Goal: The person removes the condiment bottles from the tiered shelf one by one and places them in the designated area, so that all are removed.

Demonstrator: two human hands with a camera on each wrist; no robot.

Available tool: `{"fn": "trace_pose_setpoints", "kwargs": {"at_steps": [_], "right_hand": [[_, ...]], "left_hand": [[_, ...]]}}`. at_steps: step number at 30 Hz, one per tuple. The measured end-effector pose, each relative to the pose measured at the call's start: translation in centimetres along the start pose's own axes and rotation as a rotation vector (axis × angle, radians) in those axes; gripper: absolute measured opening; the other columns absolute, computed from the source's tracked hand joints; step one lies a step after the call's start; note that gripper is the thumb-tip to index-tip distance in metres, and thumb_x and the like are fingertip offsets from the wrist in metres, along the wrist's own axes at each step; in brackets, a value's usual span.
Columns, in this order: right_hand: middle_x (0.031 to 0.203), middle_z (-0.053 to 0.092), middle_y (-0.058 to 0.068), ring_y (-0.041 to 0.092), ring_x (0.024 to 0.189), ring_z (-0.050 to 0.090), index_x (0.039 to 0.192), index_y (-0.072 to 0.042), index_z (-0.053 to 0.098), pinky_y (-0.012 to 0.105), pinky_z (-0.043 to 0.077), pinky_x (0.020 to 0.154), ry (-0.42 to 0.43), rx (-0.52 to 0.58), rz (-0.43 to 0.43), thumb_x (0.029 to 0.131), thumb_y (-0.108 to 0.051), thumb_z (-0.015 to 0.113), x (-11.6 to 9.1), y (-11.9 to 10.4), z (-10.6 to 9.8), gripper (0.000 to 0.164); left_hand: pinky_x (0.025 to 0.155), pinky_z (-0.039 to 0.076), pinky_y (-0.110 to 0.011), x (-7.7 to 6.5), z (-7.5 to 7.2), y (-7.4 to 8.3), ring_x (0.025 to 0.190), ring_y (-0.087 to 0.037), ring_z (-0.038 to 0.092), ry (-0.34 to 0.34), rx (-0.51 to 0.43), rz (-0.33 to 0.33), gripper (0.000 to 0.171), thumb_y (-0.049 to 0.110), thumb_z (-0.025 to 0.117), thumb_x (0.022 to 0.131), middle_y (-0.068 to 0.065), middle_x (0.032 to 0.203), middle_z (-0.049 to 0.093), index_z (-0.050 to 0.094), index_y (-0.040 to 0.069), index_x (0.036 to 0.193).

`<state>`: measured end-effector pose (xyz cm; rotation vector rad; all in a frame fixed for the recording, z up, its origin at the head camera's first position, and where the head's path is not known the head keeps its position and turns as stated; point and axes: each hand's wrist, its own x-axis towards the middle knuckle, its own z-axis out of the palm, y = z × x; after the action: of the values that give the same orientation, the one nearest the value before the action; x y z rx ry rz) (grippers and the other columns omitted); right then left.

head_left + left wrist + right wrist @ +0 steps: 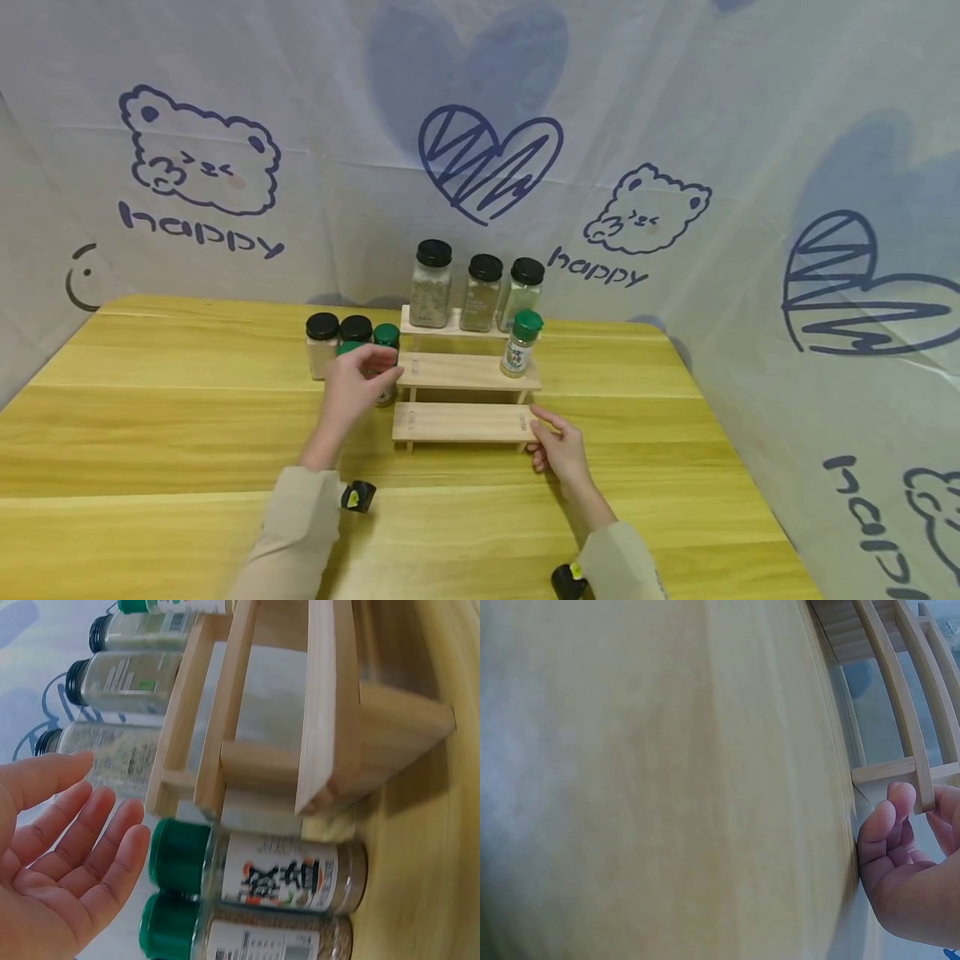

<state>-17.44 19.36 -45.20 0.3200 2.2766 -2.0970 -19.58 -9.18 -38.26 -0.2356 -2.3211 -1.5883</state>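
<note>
A: Where do we locate the wooden rack [442, 367], and how many tiers do we count?

B: We locate one rack on the far half of the table [450, 533], with three tiers.

A: What do we count on it?

B: Three black-lidded jars [480, 307] on the far tier [408, 321]; one green-capped shaker [516, 357] at the middle tier's right end.

A: And to its left?

B: We count two squat jars [321, 357] with black lids and at least two green-capped bottles [289, 874].

A: Hand states?

B: The left hand [352, 383] has fingers loosely spread near the green caps; we cannot tell contact. The right hand [566, 454] pinches the near tier's [465, 423] right end.
</note>
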Motion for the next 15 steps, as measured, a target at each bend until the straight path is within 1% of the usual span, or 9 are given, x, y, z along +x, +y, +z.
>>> {"fn": "trace_pose_setpoints", "kwargs": {"at_steps": [6, 11, 15], "right_hand": [[0.055, 0.058, 0.007, 0.006, 0.036, 0.044, 0.123, 0.001, 0.052, 0.018, 0.040, 0.034, -0.003, 0.005, 0.001, 0.090, -0.010, 0.053, 0.0, 0.0, 0.0, 0.034], [0.056, 0.058, 0.007, 0.005, 0.036, 0.044, 0.124, 0.001, 0.051, 0.018, 0.040, 0.034, -0.009, 0.012, 0.000, 0.090, -0.011, 0.053, 0.0, 0.0, 0.0, 0.035], [0.056, 0.059, 0.008, 0.006, 0.036, 0.045, 0.124, 0.001, 0.051, 0.018, 0.040, 0.035, -0.010, 0.009, 0.001, 0.091, -0.011, 0.053, 0.0, 0.0, 0.0, 0.036]], "left_hand": [[0.068, 0.051, -0.036, 0.1, 1.2, 0.7, 0.077, -0.028, 0.061, -0.016, -0.029, -0.012, 0.020, 0.002, 0.067, 0.078, -0.019, 0.086, 0.064, 0.064, -0.007, 0.095], [0.068, 0.051, -0.036, 0.4, 2.5, 0.8, 0.078, -0.026, 0.060, -0.036, -0.039, -0.016, 0.019, 0.003, 0.068, 0.077, -0.016, 0.086, 0.064, 0.064, -0.006, 0.094], [0.068, 0.052, -0.034, 0.7, 3.4, 0.9, 0.077, -0.025, 0.061, -0.052, -0.066, -0.003, 0.018, 0.003, 0.068, 0.077, -0.015, 0.086, 0.064, 0.065, -0.005, 0.093]]}}
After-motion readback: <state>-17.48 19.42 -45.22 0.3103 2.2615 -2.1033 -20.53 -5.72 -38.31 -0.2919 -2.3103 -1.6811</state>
